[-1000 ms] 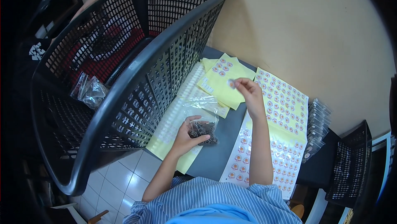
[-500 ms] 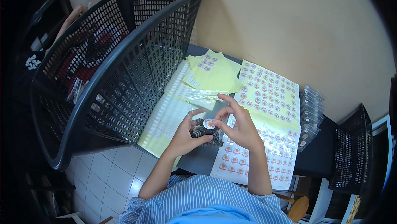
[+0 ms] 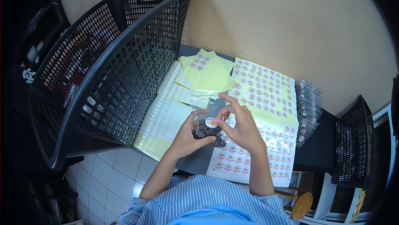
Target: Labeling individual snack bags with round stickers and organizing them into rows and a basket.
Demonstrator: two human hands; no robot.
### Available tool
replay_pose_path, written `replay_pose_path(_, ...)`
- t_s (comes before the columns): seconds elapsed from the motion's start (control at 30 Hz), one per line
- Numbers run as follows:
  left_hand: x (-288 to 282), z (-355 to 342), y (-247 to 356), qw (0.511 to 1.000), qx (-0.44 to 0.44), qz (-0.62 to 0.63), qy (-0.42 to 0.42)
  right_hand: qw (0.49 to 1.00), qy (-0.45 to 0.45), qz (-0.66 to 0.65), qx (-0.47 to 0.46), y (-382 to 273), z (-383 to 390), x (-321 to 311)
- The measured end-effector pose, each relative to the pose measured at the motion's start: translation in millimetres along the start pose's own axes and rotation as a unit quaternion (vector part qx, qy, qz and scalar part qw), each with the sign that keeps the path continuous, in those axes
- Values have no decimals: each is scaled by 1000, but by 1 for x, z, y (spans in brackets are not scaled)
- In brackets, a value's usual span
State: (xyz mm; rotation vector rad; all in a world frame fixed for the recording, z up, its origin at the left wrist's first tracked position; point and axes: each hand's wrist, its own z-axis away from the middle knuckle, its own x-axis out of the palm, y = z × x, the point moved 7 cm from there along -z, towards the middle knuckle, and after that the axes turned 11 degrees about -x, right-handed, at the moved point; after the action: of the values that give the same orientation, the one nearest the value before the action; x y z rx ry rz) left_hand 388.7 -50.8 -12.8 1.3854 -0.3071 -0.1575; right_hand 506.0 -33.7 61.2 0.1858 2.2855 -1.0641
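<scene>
Between my hands is a clear plastic pouch point(image 3: 203, 133) with dark, ring-like pieces in its lower part. My left hand point(image 3: 185, 139) grips it from the left side, thumb across its front. A round white sticker point(image 3: 210, 122) with an orange and pink print is pinched between the thumb and finger of my right hand point(image 3: 243, 131). It lies over the front of the pouch; whether it is stuck down I cannot tell. Under and beside my right forearm, a large sheet of matching round stickers point(image 3: 266, 85) covers the table's right part, with some rows peeled to yellow backing.
A tall black lattice basket point(image 3: 137, 46) stands at left, holding packed items. Yellow backing sheets point(image 3: 208, 75) and sheets of pale labels point(image 3: 160, 117) lie beside it. Several filled clear pouches point(image 3: 308, 104) are lined up right of the stickers. Another black basket point(image 3: 353, 146) sits far right.
The view has shifted a little, so the table appears farther left. The pouch's clear upper part shows more now. A person's arm behind the large basket has gone from view.
</scene>
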Motion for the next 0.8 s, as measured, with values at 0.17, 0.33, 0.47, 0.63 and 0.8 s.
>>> replay_pose_path(0.17, 2, 0, -1, 1000, -5, -5, -3, 1000, -7, 26, 4, -2, 1, -1)
replay_pose_path(0.33, 5, 0, 0, 1000, 5, 2, -9, 999, -12, 31, 16, -1, 3, -2)
replay_pose_path(0.47, 6, 0, 1, 1000, 14, -8, -6, 997, -8, 72, -9, -8, 4, -3)
replay_pose_path(0.63, 10, 2, 4, 1000, 6, -10, -17, 991, 20, 133, -26, -16, 9, -5)
replay_pose_path(0.8, 12, 3, 4, 1000, 14, -5, -11, 988, 78, 136, -9, -15, 15, -8)
